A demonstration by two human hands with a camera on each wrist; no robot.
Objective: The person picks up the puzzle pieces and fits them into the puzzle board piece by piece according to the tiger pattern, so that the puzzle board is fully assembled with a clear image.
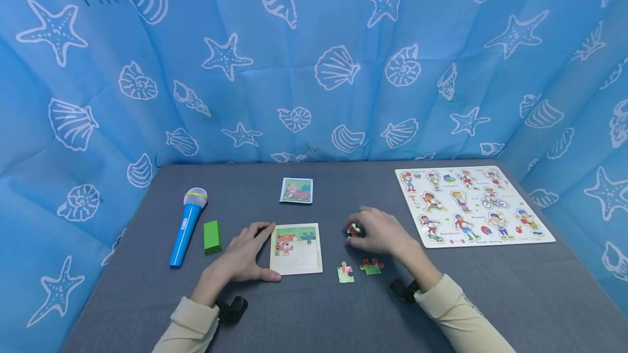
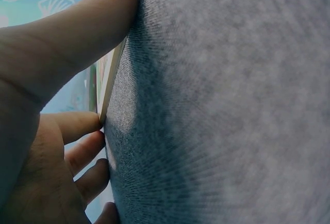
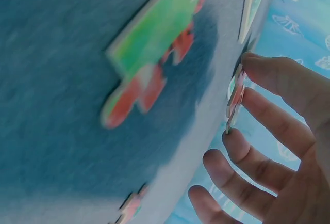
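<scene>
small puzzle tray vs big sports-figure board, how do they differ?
Size: the puzzle tray is much smaller than the sports-figure board.
Picture: the tray shows an orange striped animal and greenery; the board shows many sports figures.
Contact: the left hand touches the tray; no hand touches the board.
Shared: both lie flat on the grey table and have pale bases with colourful artwork.

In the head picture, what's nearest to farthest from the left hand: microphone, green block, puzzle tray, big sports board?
1. Puzzle tray: touching the left hand.
2. Green block: left of the hand.
3. Blue microphone: left, past the block.
4. Sports puzzle board: far right.
</scene>
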